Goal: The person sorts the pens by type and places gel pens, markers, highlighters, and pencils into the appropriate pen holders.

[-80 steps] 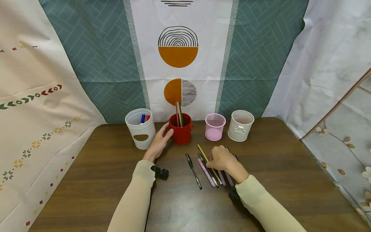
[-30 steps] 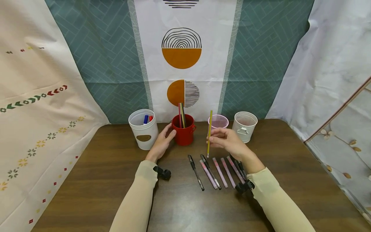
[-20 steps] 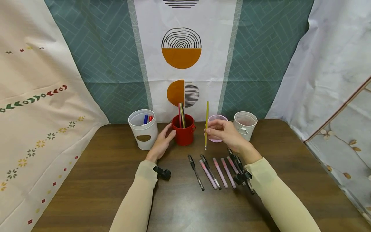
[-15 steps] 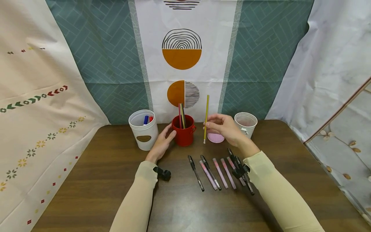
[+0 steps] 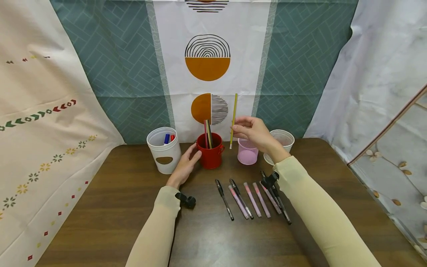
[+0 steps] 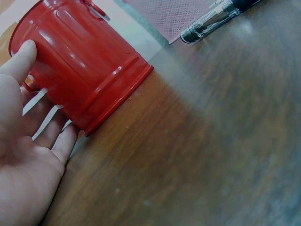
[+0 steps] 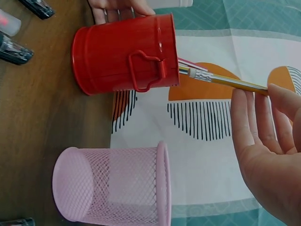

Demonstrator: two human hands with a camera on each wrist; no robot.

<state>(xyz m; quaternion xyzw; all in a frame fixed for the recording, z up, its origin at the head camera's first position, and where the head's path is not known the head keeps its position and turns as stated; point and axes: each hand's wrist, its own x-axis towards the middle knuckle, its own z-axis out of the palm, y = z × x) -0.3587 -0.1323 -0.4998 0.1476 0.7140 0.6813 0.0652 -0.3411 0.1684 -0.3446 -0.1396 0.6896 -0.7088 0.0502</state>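
Note:
My right hand [image 5: 255, 134] pinches a yellow pencil [image 5: 235, 111] between thumb and fingertips. The pencil stands nearly upright, eraser end down, above and right of the small red bucket [image 5: 211, 157]. Seen from the right wrist, its eraser end lies visually close to the bucket's rim. Several pencils [image 5: 208, 135] stand in the bucket. Against the bucket's left side rests my left hand [image 5: 182, 167]. The left wrist view shows its thumb [image 6: 23, 59] on the red wall and the other fingers extended alongside, partly hidden behind the bucket.
A white bucket [image 5: 164, 157] with blue and red markers stands left. Right of the red bucket are a pink mesh cup [image 5: 247, 152] and another white bucket [image 5: 282, 138]. Several black pens [image 5: 225, 200] and pink pens [image 5: 252, 200] lie on the wooden table [image 5: 213, 244].
My right hand has picked the yellow pencil off the table, turned it upright and raised it up and toward the red bucket. My left hand has stayed beside the bucket.

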